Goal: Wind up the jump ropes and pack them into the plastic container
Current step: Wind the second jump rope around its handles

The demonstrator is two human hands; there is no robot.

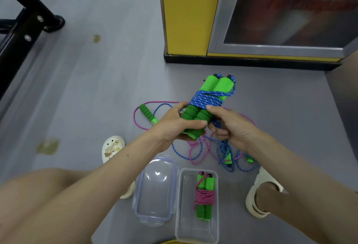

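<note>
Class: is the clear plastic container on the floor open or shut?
Open. Its lid lies beside the container, not on it, and one wound pink rope sits inside.

i see matt, spongy green foam handles [193,115] wrapped in blue braided cord [206,100] with a rough, flecked weave. the clear plastic container [196,237] and its clear plastic lid [155,189] look smooth and glossy, catching glare. the pink braided cord [204,198] looks equally coarse. the grey floor [96,88] seems smooth and matt; the black metal frame [23,30] shines, with bright metal bolts [40,18].
</note>
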